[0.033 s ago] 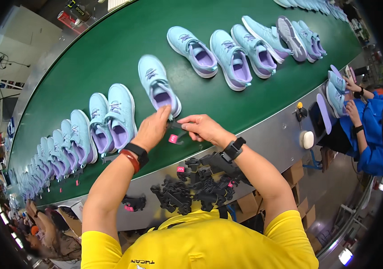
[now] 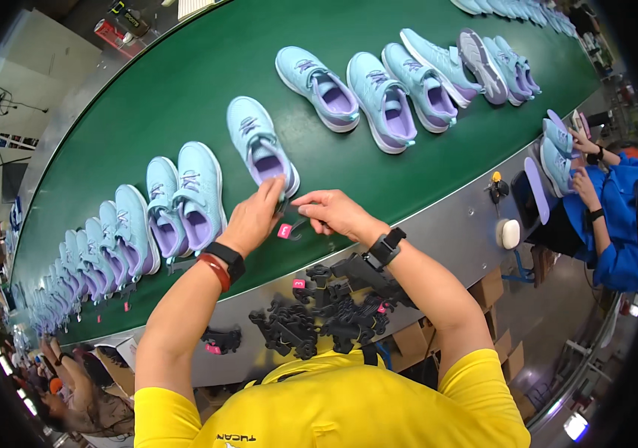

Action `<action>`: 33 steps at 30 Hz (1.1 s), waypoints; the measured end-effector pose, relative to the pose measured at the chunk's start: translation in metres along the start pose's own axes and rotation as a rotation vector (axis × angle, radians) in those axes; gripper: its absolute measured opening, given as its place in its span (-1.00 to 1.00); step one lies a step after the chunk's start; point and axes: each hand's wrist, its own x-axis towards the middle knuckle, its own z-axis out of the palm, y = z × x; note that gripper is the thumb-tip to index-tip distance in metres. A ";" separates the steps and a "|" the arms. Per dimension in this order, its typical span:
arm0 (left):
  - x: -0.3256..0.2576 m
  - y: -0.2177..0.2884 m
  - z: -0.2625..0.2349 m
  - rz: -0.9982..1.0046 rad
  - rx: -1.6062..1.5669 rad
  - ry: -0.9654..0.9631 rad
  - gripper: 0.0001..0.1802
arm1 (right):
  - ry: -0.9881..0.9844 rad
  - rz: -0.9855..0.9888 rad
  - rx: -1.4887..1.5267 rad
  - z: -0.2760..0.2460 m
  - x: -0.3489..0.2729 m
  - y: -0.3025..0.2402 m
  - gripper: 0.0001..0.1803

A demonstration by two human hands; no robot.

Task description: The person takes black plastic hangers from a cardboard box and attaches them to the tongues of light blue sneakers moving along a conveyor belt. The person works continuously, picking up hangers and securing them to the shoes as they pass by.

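A light-blue and lilac sneaker (image 2: 253,128) lies on the green work surface with its heel toward me. At that heel, my left hand (image 2: 254,218) is closed, its fingertips pinching the collar. A thin black plastic shoe hanger (image 2: 298,233) with a pink tag (image 2: 285,231) hangs between my hands, partly hidden by my fingers. My right hand (image 2: 340,214) is closed, thumb and forefinger at the hanger's upper part. Below my hands lies a tangled heap of black shoe hangers (image 2: 289,328), some with pink tags.
Matching sneakers (image 2: 136,228) stand in a row at left; several more (image 2: 381,101) lie at right, one showing its sole (image 2: 482,66). A metal edge (image 2: 457,261) borders the green surface. At far right a co-worker in a blue sleeve (image 2: 617,257) handles sneakers (image 2: 555,160) beside a lilac insole (image 2: 536,190).
The hanger has turned slightly, its pink tag shifting a little left. My right fingertips have moved slightly closer to my left hand. The whole view has shifted a little.
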 end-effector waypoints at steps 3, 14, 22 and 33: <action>0.000 0.012 -0.001 -0.041 0.132 -0.162 -0.40 | -0.036 -0.086 -0.252 -0.010 0.014 -0.010 -0.68; 0.000 0.010 -0.007 -0.333 0.042 -0.075 -0.55 | 0.449 -0.766 -1.521 -0.111 0.051 -0.068 -0.74; -0.001 0.000 0.002 -0.292 -0.020 -0.061 -0.67 | 0.294 -0.813 -1.527 -0.057 0.037 -0.029 -0.73; -0.005 -0.005 0.005 -0.301 -0.066 -0.033 -0.74 | 0.230 -0.901 -1.712 -0.028 0.042 -0.042 -0.74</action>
